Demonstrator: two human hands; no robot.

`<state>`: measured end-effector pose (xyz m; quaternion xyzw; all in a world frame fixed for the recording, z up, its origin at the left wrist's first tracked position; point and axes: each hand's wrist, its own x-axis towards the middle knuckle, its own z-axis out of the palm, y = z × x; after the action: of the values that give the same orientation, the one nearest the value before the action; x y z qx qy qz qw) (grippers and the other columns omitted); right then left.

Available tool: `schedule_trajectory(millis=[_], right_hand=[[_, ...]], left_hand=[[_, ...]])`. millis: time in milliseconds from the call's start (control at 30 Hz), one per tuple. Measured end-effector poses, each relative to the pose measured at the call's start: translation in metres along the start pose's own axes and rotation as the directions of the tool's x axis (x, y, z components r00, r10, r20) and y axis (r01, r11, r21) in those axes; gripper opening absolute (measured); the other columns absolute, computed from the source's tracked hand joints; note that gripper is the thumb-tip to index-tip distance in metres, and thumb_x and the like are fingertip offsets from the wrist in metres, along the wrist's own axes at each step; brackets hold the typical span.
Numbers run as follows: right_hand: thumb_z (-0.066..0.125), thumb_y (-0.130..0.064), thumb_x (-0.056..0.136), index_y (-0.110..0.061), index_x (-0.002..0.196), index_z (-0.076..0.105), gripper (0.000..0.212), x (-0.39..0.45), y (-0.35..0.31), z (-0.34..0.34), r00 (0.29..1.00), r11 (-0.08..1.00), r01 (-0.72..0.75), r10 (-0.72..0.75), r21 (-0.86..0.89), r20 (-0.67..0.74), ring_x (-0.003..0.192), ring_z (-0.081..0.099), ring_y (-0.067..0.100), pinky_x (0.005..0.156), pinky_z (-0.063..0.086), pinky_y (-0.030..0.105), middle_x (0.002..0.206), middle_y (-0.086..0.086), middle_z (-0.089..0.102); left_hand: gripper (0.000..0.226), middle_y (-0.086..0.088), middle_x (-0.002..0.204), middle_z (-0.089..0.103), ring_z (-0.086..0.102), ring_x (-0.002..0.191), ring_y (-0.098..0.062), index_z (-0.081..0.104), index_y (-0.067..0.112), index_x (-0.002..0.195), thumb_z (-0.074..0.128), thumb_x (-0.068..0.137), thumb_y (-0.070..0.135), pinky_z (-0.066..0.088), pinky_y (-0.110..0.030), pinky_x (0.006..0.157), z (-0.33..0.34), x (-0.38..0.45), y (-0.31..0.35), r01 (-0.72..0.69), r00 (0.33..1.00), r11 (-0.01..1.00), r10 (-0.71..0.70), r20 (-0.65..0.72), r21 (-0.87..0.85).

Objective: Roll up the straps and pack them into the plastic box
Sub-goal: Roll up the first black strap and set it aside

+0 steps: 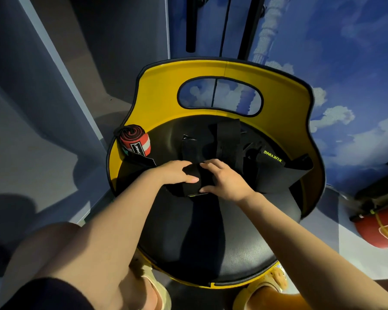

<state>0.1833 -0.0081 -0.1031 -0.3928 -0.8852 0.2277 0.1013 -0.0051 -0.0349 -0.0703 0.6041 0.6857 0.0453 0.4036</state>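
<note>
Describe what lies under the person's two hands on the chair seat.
A black strap, partly rolled, lies under the left hand and right hand, on the black seat. The strap's part beneath the palms is covered.

Both bare arms reach forward over the chair seat (211,242). The left hand (175,172) and right hand (222,179) grip the black strap (197,177) between them, thumbs tucked underneath.

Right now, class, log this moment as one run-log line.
both hands: rolling black strap on chair seat | red striped strap: already rolled, seat's left edge | plastic box: unseen

Black straps (227,139), red-striped roll (134,140), yellow-backed black chair (157,95).
</note>
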Motion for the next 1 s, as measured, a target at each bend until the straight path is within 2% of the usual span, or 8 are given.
schedule_trajectory(millis=[133, 267, 367, 467, 633, 733, 867, 1000], right_hand=[[0.072, -0.037, 0.079, -0.013, 0.142, 0.038, 0.075, 0.025, -0.002, -0.013, 0.992, 0.996, -0.088, 0.085, 0.029, 0.091, 0.132, 0.04, 0.022, 0.109, 0.034, 0.034, 0.143, 0.005, 0.041], [0.068, -0.039, 0.083, -0.013, 0.142, 0.039, 0.071, 0.046, 0.002, -0.022, 0.969, 0.99, -0.142, 0.136, 0.015, 0.208, 0.132, 0.039, 0.023, 0.109, 0.033, 0.032, 0.142, 0.008, 0.041], [0.065, -0.041, 0.084, -0.016, 0.141, 0.042, 0.066, 0.056, 0.007, -0.028, 0.95, 0.985, -0.168, 0.152, 0.037, 0.273, 0.128, 0.042, 0.024, 0.101, 0.034, 0.028, 0.137, 0.008, 0.046], [0.063, -0.038, 0.087, -0.017, 0.14, 0.043, 0.061, 0.059, 0.006, -0.035, 0.945, 0.978, -0.191, 0.159, 0.088, 0.285, 0.126, 0.043, 0.023, 0.095, 0.031, 0.023, 0.138, 0.006, 0.046], [0.063, -0.038, 0.087, -0.015, 0.134, 0.05, 0.054, 0.056, 0.005, -0.032, 0.988, 0.983, -0.145, 0.137, 0.109, 0.075, 0.123, 0.047, 0.023, 0.102, 0.038, 0.031, 0.131, 0.005, 0.049], [0.062, -0.043, 0.086, -0.017, 0.127, 0.053, 0.05, 0.048, 0.004, -0.025, 0.996, 0.998, -0.031, 0.035, 0.05, -0.076, 0.115, 0.053, 0.021, 0.094, 0.045, 0.036, 0.123, 0.002, 0.053], [0.071, -0.048, 0.075, -0.015, 0.138, 0.042, 0.077, 0.05, 0.012, -0.022, 1.0, 0.999, -0.009, 0.008, 0.053, 0.024, 0.125, 0.046, 0.02, 0.104, 0.039, 0.033, 0.135, 0.003, 0.046], [0.069, -0.037, 0.082, -0.013, 0.139, 0.043, 0.066, 0.071, 0.009, -0.031, 0.994, 0.989, -0.076, 0.066, 0.126, 0.083, 0.125, 0.046, 0.021, 0.104, 0.032, 0.025, 0.136, 0.008, 0.047]], left_hand=[[0.048, 0.0, 0.132, 0.048, 0.049, 0.121, -0.022, 0.052, 0.024, 0.128, 0.066, 0.084, 0.035, 0.043, -0.039, 0.1, 0.001, 0.009, 0.001, -0.097, 0.958, 0.995, 0.094, -0.27, 0.004], [0.035, 0.001, 0.124, 0.05, 0.051, 0.116, -0.021, 0.056, 0.025, 0.122, 0.06, 0.089, 0.035, 0.046, -0.037, 0.093, 0.004, 0.007, 0.006, -0.117, 0.891, 0.979, 0.177, -0.418, 0.164], [0.062, 0.002, 0.138, 0.041, 0.04, 0.128, -0.021, 0.042, 0.028, 0.136, 0.065, 0.082, 0.047, 0.041, -0.037, 0.1, 0.001, 0.003, 0.004, -0.134, 0.94, 0.969, 0.191, -0.283, 0.207], [0.092, 0.001, 0.145, 0.031, 0.03, 0.136, -0.021, 0.025, 0.024, 0.145, 0.074, 0.071, 0.049, 0.035, -0.038, 0.104, 0.004, 0.004, 0.006, -0.105, 0.961, 0.894, 0.204, -0.186, 0.436], [0.088, 0.0, 0.148, 0.03, 0.029, 0.137, -0.022, 0.026, 0.024, 0.145, 0.075, 0.074, 0.04, 0.035, -0.039, 0.106, -0.01, 0.017, 0.008, -0.1, 0.978, 0.951, 0.148, -0.147, 0.291], [0.087, -0.001, 0.153, 0.024, 0.029, 0.139, -0.023, 0.022, 0.023, 0.148, 0.071, 0.078, 0.04, 0.032, -0.038, 0.11, -0.025, 0.027, 0.007, -0.094, 0.993, 0.968, 0.109, -0.053, 0.233], [0.081, -0.001, 0.154, 0.021, 0.03, 0.138, -0.023, 0.017, 0.026, 0.149, 0.064, 0.085, 0.041, 0.032, -0.037, 0.111, -0.036, 0.044, 0.005, -0.059, 0.997, 0.989, 0.051, 0.061, 0.137], [0.071, -0.004, 0.147, 0.037, 0.041, 0.13, -0.022, 0.028, 0.023, 0.147, 0.06, 0.087, 0.042, 0.036, -0.031, 0.104, -0.044, 0.057, 0.003, -0.037, 0.999, 0.998, 0.037, 0.0, 0.052]])
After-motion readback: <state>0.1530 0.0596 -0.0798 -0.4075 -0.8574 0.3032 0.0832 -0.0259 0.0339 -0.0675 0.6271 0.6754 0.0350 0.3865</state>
